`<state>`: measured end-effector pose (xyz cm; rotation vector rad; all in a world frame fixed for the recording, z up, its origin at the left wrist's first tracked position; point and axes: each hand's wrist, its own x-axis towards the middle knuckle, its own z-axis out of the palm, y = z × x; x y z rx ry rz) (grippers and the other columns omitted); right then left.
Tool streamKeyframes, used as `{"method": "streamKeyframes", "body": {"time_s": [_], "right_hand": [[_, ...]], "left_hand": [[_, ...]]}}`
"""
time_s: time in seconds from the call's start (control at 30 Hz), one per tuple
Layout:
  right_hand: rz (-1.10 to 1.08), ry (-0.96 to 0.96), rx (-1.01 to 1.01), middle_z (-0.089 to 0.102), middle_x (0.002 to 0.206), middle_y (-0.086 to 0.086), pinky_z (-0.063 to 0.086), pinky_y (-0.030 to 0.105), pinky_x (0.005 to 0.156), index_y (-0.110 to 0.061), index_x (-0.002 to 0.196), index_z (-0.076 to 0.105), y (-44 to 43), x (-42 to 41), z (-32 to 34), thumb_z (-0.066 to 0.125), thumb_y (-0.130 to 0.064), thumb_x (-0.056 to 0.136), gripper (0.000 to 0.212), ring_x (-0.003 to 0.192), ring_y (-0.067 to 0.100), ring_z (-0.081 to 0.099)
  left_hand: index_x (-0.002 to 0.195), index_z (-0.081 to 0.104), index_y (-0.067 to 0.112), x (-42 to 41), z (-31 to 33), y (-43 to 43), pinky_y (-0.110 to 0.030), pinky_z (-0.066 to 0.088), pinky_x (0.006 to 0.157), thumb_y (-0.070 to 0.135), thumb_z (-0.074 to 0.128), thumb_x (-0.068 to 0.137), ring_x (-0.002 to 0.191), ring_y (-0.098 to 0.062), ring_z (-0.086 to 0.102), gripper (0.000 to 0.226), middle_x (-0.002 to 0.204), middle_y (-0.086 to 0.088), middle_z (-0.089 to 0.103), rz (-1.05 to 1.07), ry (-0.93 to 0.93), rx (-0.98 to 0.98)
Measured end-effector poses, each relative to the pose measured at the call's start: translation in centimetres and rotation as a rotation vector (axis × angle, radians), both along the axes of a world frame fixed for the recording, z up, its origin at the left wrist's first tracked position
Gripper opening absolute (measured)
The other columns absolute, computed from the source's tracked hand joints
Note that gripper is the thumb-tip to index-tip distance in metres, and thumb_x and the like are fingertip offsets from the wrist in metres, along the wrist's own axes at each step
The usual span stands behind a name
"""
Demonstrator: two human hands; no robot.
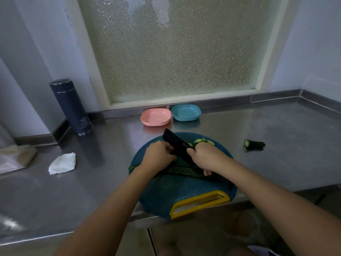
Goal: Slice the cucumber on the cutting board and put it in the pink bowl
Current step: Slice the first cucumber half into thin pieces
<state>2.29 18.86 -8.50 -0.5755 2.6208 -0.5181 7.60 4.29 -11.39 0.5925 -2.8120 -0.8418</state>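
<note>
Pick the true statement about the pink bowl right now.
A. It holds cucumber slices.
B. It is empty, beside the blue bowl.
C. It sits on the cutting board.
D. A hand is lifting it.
B: the pink bowl shows a bare inside, next to the blue bowl.

Your right hand [204,156] grips the black knife [178,144] at frame centre; your left hand [156,156] presses the cucumber [177,170] on the cutting board [158,196].
</note>
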Motion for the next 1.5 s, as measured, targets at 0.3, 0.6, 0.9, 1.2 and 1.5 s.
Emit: {"method": "streamKeyframes", "body": {"time_s": [0.3,0.6,0.9,1.2,1.5], "right_hand": [[0.012,0.013,-0.022,0.059,0.05,0.012,0.048,0.024,0.051,0.005,0.099,0.059,-0.1,-0.4,-0.1,0.028,-0.041,0.102,0.056,0.038,0.018,0.053],[0.035,-0.014,-0.013,0.058,0.052,0.013,0.044,0.02,0.042,0.005,0.111,0.053,-0.7,-0.3,0.4,0.029,-0.037,0.102,0.049,0.037,0.019,0.052],[0.105,0.138,0.093,0.055,0.059,0.012,0.047,0.027,0.044,-0.002,0.097,0.057,-2.4,-0.5,0.0,0.031,-0.037,0.102,0.044,0.039,0.02,0.054],[0.098,0.119,0.044,0.06,0.054,0.013,0.05,0.026,0.048,-0.001,0.097,0.055,-0.7,-1.2,-0.2,0.03,-0.04,0.101,0.046,0.04,0.02,0.056],[0.145,0.087,0.017,0.06,0.052,0.012,0.05,0.024,0.05,0.002,0.1,0.056,-0.3,-1.1,0.3,0.029,-0.039,0.102,0.049,0.038,0.018,0.054]], "left_hand": [[0.109,0.067,0.019,-0.2,-0.3,0.1,-0.023,0.045,0.072,0.026,0.071,0.079,0.085,-0.011,0.059,0.031,0.098,0.003,0.067,0.048,0.018,0.027],[0.101,0.07,0.019,-0.2,-0.2,0.3,-0.023,0.041,0.068,0.027,0.071,0.077,0.081,-0.011,0.057,0.025,0.095,0.002,0.069,0.063,0.031,-0.019],[0.1,0.069,0.017,0.2,0.0,0.7,-0.024,0.044,0.069,0.026,0.07,0.079,0.085,-0.012,0.059,0.023,0.097,0.001,0.068,0.076,0.053,-0.035],[0.105,0.068,0.019,0.3,0.0,0.9,-0.029,0.048,0.082,0.028,0.07,0.079,0.092,-0.014,0.061,0.027,0.101,0.003,0.069,0.088,0.054,-0.04],[0.096,0.071,0.017,0.2,-0.1,1.0,-0.027,0.047,0.073,0.025,0.071,0.078,0.085,-0.013,0.061,0.02,0.092,0.002,0.069,0.109,0.06,-0.029]]}}
